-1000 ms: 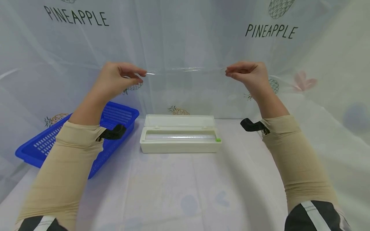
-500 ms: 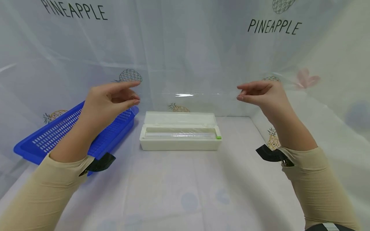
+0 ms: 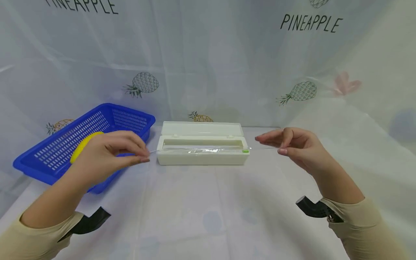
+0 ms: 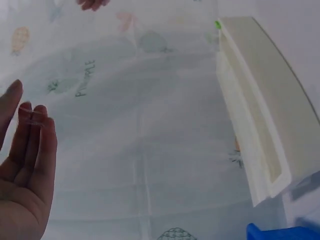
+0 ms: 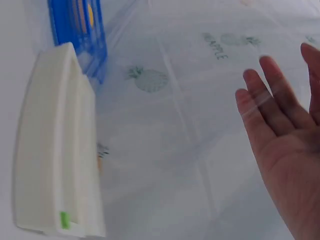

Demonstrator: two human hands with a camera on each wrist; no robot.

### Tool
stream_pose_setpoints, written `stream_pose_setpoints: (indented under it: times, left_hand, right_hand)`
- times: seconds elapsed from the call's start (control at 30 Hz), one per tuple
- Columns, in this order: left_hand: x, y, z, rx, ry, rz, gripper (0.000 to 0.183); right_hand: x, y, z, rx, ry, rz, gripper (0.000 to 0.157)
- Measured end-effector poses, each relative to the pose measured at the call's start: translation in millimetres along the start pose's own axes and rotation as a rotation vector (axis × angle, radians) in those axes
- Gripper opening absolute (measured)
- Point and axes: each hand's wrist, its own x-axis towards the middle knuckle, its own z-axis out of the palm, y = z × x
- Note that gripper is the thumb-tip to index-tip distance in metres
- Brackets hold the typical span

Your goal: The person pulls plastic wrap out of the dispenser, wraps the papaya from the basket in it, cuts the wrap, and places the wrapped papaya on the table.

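Observation:
A thin sheet of clear cling film (image 3: 208, 150) stretches between the two hands, its edge catching the light across the front of the dispenser. My left hand (image 3: 113, 153) pinches its left end at the fingertips, in front of the blue basket. The other end is pinched by my right hand (image 3: 295, 146) between thumb and bent index finger, the remaining fingers extended. The white cling film dispenser (image 3: 203, 159) stands on the table between the hands with its lid (image 3: 202, 129) raised. A roll shows dimly inside. Film crosses the fingers (image 5: 257, 100) in the right wrist view.
A blue perforated basket (image 3: 52, 155) stands at the left, with something yellow (image 3: 85, 144) inside, partly behind the left hand. A green piece (image 3: 245, 151) sits at the dispenser's right front corner. White cloth (image 3: 195, 209) covers the table; a pineapple-print sheet (image 3: 211, 65) hangs behind.
Both hands have come down and towards me from above the dispenser, carrying the cling film down to its front. The left arm has uncovered more of the basket and its yellow thing.

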Motion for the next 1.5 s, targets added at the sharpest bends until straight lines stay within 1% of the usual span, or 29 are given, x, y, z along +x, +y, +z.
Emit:
stream_pose_setpoints:
  times: [0.07, 0.1, 0.17, 0.27, 0.37, 0.4, 0.47, 0.5, 0.6, 0.7, 0.8, 0.9, 0.97, 1.07, 1.27, 1.4, 1.5]
  left_hand:
    - [-8.7, -4.8, 2.2, -0.084, -0.074, 0.086, 0.029]
    - [-13.1, -7.5, 3.2, -0.127, -0.113, 0.095, 0.029]
    - [-20.8, -13.2, 5.4, -0.214, -0.198, 0.102, 0.028]
    - [-30.3, -21.7, 10.6, -0.318, -0.329, 0.063, 0.025]
    - [-38.2, -31.4, 20.1, -0.393, -0.472, 0.052, 0.022]
    - [-40.7, -34.4, 23.9, -0.402, -0.517, 0.044, 0.018]
    - [-45.1, -41.0, 32.4, -0.422, -0.597, 0.053, 0.012]
    - [-47.2, -44.3, 36.7, -0.427, -0.632, 0.044, 0.011]
    - [-52.9, -54.5, 49.1, -0.422, -0.709, 0.005, 0.013]
    - [-59.0, -64.9, 59.9, -0.39, -0.764, -0.06, 0.016]
    - [-65.1, -73.7, 69.8, -0.355, -0.815, -0.119, 0.018]
    - [-70.2, -79.9, 79.0, -0.314, -0.852, -0.145, 0.021]
    - [-73.6, -82.6, 83.9, -0.279, -0.866, -0.157, 0.022]
    - [-78.2, -85.9, 89.8, -0.229, -0.876, -0.157, 0.023]
    - [-87.6, -90.5, 99.5, -0.192, -0.876, -0.162, 0.022]
    - [-94.0, -90.1, 101.6, -0.159, -0.885, -0.17, 0.019]
    - [-98.6, -89.8, 99.4, -0.141, -0.903, -0.178, 0.017]
  right_hand:
    - [-6, 7, 4.7, 0.043, -0.084, -0.018, 0.023]
    - [-10, 9, 7.4, 0.063, -0.119, -0.016, 0.021]
    - [-17, 15, 12.1, 0.097, -0.172, 0.013, 0.019]
    - [-31, 24, 19.3, 0.147, -0.215, 0.09, 0.018]
    - [-45, 37, 26.6, 0.206, -0.23, 0.191, 0.019]
    - [-50, 42, 29.0, 0.221, -0.233, 0.22, 0.02]
    - [-59, 51, 33.6, 0.262, -0.236, 0.292, 0.02]
    - [-64, 55, 35.6, 0.276, -0.24, 0.32, 0.02]
    - [-75, 67, 40.6, 0.305, -0.239, 0.396, 0.019]
    - [-86, 78, 44.2, 0.319, -0.212, 0.486, 0.017]
    - [-95, 88, 46.6, 0.3, -0.173, 0.579, 0.016]
    - [-104, 99, 49.3, 0.283, -0.158, 0.635, 0.015]
    - [-108, 104, 51.1, 0.282, -0.159, 0.651, 0.012]
    - [-114, 111, 53.0, 0.279, -0.157, 0.68, 0.011]
    - [-126, 119, 55.3, 0.263, -0.141, 0.752, 0.012]
    - [-133, 122, 58.3, 0.279, -0.171, 0.753, 0.014]
    - [-136, 122, 59.9, 0.303, -0.198, 0.734, 0.015]
